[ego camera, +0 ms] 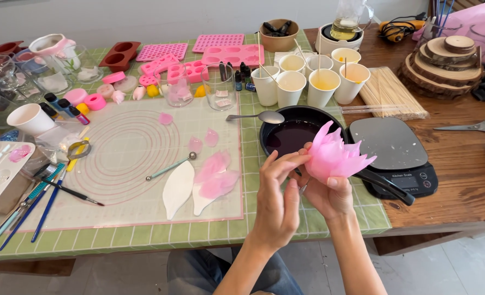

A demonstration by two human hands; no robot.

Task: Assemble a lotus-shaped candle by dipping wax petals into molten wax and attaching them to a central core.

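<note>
A pink wax flower (336, 154) made of pointed petals is raised above the table's front edge. My right hand (329, 195) grips it from below. My left hand (278, 192) touches the flower's left side with its fingertips, pressing on a petal. Behind the flower sits a black pan (286, 123) with dark liquid, a metal spoon (256, 117) resting on its rim. Loose pink petals (215, 176) lie on the silicone mat (128, 158), next to two white leaf-shaped moulds (178, 189) and a ball-tipped tool (170, 166).
A black kitchen scale (392, 150) stands right of the pan. Paper cups (308, 79) with sticks, pink silicone moulds (220, 52), small dye bottles, brushes (46, 199), wooden skewers (387, 93), wood slices (444, 60) and scissors (480, 127) crowd the table.
</note>
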